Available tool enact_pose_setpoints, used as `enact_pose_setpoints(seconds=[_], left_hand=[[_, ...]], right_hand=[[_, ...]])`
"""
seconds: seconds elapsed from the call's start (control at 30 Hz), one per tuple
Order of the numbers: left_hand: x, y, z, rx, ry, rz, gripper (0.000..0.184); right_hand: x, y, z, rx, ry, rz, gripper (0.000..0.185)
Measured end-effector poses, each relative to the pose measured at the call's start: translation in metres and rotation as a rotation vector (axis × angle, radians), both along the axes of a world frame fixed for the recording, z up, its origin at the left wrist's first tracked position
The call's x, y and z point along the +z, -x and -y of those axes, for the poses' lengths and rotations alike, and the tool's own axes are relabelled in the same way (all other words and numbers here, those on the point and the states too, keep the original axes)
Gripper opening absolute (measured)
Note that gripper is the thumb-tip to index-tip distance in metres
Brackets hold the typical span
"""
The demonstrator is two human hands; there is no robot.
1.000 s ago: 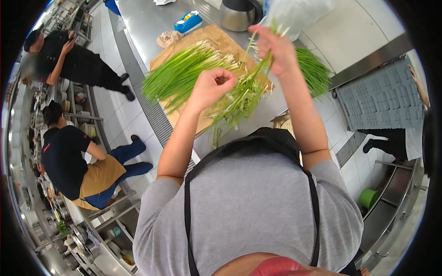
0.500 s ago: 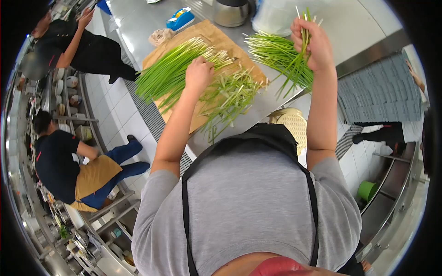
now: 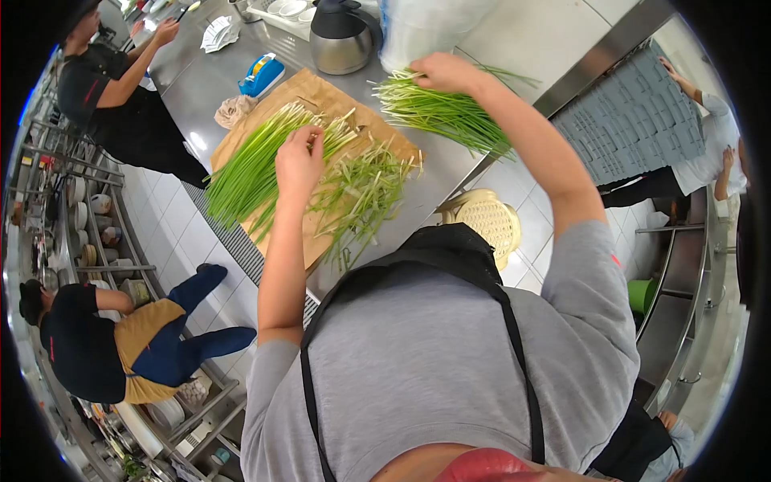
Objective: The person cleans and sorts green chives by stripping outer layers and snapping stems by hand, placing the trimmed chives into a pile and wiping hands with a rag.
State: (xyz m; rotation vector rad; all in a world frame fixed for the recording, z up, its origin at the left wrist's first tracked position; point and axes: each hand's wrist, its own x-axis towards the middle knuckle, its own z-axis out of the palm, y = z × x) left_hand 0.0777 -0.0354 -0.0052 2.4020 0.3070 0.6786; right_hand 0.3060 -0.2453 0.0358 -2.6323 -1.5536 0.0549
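1. Green stalks [image 3: 241, 181], pale at one end, lie in two piles. The left pile [image 3: 269, 157] rests on brown paper [image 3: 309, 84], spread over the steel worktop [image 3: 181, 76]; the right pile [image 3: 442, 116] lies beyond the paper, near the worktop's edge.
2. A loose tangle of limp leaves [image 3: 365, 189] sits on the paper beside the left pile, some of it trailing towards the person.
3. The left hand [image 3: 299, 165] is over the left pile, near the pale ends, fingers curled and thumb close to them. I cannot tell whether its grip has closed on a stalk.
4. The right hand [image 3: 450, 72] reaches across to the pale ends of the right pile. Its fingertips are among or against the stalks; whether the grip is holding or loose, I cannot tell. A few stalks stick out on the far side of the wrist.
5. The step in hand looks to be setting stalks down on the right pile, pale ends lined up roughly alike, while the left hand attends to the other pile.
6. As I judge it, the next move calls for a light right grip that leaves the pile undisturbed, and a left fingertip pinch that parts a few stalks from their neighbours without catching the limp leaves.
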Motion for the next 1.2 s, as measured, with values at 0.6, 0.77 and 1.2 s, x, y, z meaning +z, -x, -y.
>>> enact_pose_setpoints(seconds=[0.6,0.77,1.2], left_hand=[[0.016,0.037,0.01,-0.215,1.301,0.033,0.022],[0.021,0.038,0.021,-0.245,1.307,0.019,0.022],[0.024,0.047,0.018,-0.095,0.924,-0.046,0.017]], right_hand=[[-0.009,0.129,-0.028,-0.258,-0.92,-1.024,0.019],[-0.011,0.163,-0.048,-0.262,-0.985,-1.451,0.02],[-0.012,0.152,-0.055,-0.051,-0.874,-0.32,0.016]])
